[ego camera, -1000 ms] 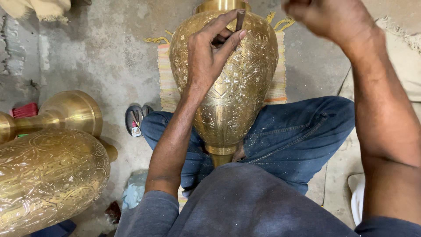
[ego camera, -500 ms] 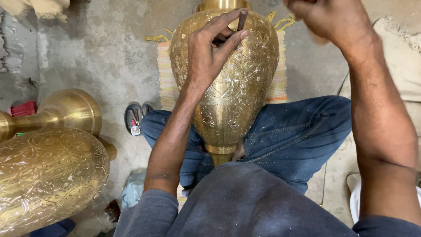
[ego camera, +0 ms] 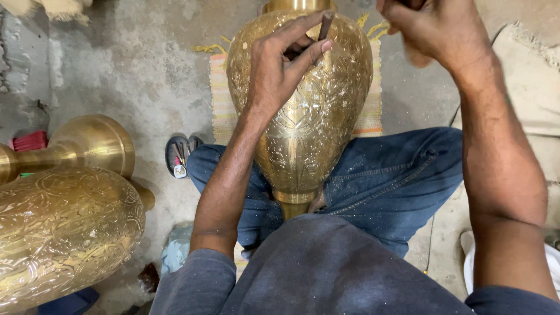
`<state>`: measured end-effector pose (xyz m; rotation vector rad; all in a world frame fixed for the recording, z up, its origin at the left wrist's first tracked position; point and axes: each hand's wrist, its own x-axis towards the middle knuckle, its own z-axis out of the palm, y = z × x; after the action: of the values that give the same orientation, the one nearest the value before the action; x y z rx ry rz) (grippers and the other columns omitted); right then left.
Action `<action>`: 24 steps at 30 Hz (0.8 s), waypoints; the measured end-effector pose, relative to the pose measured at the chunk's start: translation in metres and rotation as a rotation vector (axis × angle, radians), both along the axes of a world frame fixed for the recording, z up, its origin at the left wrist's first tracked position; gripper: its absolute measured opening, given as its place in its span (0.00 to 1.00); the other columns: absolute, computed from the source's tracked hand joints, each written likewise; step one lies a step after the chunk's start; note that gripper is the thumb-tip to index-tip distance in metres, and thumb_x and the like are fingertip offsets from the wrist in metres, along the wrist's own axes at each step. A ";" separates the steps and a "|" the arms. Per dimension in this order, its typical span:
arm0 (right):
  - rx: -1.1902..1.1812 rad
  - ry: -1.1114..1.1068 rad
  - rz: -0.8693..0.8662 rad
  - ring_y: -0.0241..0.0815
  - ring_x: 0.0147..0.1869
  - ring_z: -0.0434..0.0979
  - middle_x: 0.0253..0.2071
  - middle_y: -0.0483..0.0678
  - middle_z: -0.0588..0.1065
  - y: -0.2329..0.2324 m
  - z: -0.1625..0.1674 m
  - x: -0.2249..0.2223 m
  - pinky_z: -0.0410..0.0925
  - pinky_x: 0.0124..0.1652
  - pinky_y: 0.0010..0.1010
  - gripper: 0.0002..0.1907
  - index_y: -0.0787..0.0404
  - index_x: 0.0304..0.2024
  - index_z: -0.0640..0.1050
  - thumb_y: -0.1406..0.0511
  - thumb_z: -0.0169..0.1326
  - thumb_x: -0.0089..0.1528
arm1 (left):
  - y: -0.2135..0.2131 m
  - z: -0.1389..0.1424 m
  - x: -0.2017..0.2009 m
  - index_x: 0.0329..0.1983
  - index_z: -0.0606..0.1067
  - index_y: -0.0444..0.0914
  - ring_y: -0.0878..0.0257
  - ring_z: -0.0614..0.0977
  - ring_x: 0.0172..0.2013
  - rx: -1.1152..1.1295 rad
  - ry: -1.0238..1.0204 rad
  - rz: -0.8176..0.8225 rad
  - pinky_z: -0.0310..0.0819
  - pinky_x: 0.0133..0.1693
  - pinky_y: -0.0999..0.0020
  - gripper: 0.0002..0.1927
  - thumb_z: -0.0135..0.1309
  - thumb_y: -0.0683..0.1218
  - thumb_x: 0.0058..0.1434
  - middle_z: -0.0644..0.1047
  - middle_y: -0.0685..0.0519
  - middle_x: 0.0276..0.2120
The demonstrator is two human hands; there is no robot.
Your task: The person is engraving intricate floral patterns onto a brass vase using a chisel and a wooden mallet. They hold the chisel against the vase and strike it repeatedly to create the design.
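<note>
A brass vase (ego camera: 303,116) lies across the person's lap, its top cut off by the frame edge. A second vase (ego camera: 58,227) lies at the left, partly out of view. The left hand (ego camera: 280,70) rests on the vase, fingers pinching a thin chisel (ego camera: 324,26). The right hand (ego camera: 434,29) is raised, fisted; its contents are hidden.

Obstacles: engraved brass vase (ego camera: 303,116) fills the centre, lying over the knees; second brass vase (ego camera: 58,233) blocks near left, its plain neck (ego camera: 81,146) beside it; sandal (ego camera: 178,154) just left of the knee. Free room: bare concrete floor (ego camera: 128,70) far left; striped mat (ego camera: 219,99) edges beside the vase.
</note>
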<state>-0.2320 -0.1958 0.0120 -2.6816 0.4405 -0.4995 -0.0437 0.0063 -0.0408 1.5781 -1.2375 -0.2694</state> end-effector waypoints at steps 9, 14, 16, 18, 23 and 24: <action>-0.185 -0.060 0.003 0.47 0.28 0.77 0.24 0.52 0.75 0.005 0.001 -0.008 0.71 0.31 0.37 0.09 0.66 0.35 0.79 0.66 0.64 0.59 | -0.004 -0.009 0.003 0.59 0.78 0.40 0.65 0.89 0.34 -0.026 -0.044 -0.029 0.85 0.36 0.68 0.21 0.66 0.49 0.66 0.86 0.52 0.36; 0.106 -0.042 -0.072 0.41 0.30 0.75 0.24 0.47 0.71 -0.003 -0.019 -0.007 0.71 0.34 0.34 0.16 0.64 0.30 0.75 0.70 0.62 0.74 | 0.000 0.000 0.003 0.60 0.77 0.38 0.65 0.89 0.35 -0.032 -0.008 -0.040 0.85 0.38 0.69 0.22 0.67 0.48 0.66 0.85 0.51 0.37; 0.187 0.009 -0.040 0.42 0.33 0.75 0.24 0.48 0.72 -0.006 -0.025 -0.010 0.70 0.36 0.35 0.17 0.65 0.30 0.74 0.69 0.65 0.72 | 0.001 0.003 0.003 0.60 0.77 0.38 0.65 0.89 0.33 0.002 0.026 -0.052 0.84 0.37 0.69 0.22 0.67 0.47 0.66 0.85 0.51 0.35; -0.191 -0.010 0.002 0.42 0.33 0.75 0.26 0.48 0.73 -0.007 -0.025 -0.013 0.71 0.36 0.34 0.10 0.66 0.37 0.77 0.70 0.67 0.65 | 0.001 0.005 0.004 0.58 0.78 0.38 0.65 0.88 0.33 0.003 -0.041 -0.036 0.83 0.37 0.69 0.21 0.68 0.48 0.65 0.85 0.51 0.35; -0.017 -0.180 -0.005 0.41 0.36 0.77 0.31 0.47 0.75 0.002 -0.019 -0.014 0.72 0.37 0.34 0.07 0.66 0.39 0.78 0.71 0.65 0.64 | 0.002 0.005 0.003 0.60 0.77 0.38 0.66 0.89 0.34 -0.002 0.014 -0.071 0.84 0.38 0.69 0.21 0.67 0.48 0.66 0.85 0.51 0.36; -0.242 -0.129 0.053 0.43 0.36 0.78 0.32 0.49 0.76 0.001 -0.017 -0.014 0.72 0.37 0.36 0.11 0.65 0.41 0.79 0.70 0.67 0.59 | 0.001 0.005 0.003 0.59 0.77 0.38 0.66 0.89 0.34 -0.005 -0.012 -0.067 0.84 0.38 0.69 0.21 0.67 0.48 0.66 0.85 0.51 0.37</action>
<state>-0.2460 -0.1944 -0.0048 -2.8587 0.2880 -0.7481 -0.0408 0.0078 -0.0362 1.5376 -1.3009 -0.2995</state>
